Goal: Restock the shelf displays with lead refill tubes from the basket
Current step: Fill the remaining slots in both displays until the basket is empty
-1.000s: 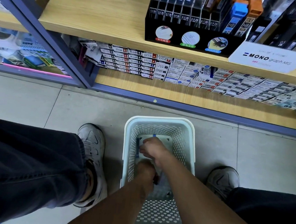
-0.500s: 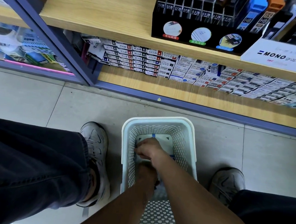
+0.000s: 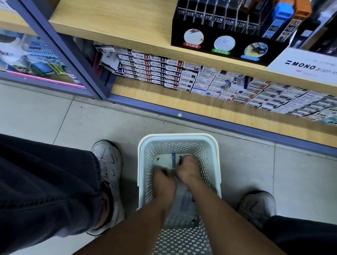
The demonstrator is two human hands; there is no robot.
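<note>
A pale mint perforated basket (image 3: 178, 136) stands on the floor between my feet. Both my hands are down inside it. My right hand (image 3: 188, 170) is curled at the far end, fingers closed beside a thin blue lead refill tube (image 3: 173, 161) that stands against them. My left hand (image 3: 163, 185) is fisted just left of it, over a flat grey pack (image 3: 160, 161); its fingers hide what they touch. On the upper shelf sits a black display rack (image 3: 223, 45) with lead tubes in labelled slots, plus blue and orange HB tubes (image 3: 279, 18).
A white MONO graph sign (image 3: 315, 67) sits right of the rack. The lower shelf (image 3: 186, 106) holds rows of small stacked boxes (image 3: 169, 72). A grey-purple shelf post (image 3: 49, 33) slants at the left. My shoes (image 3: 108, 162) (image 3: 256, 205) flank the basket on the tile floor.
My right hand has shifted from the basket's left side to its far right part. My left hand has come forward and left beside it. The blue tube now shows between them.
</note>
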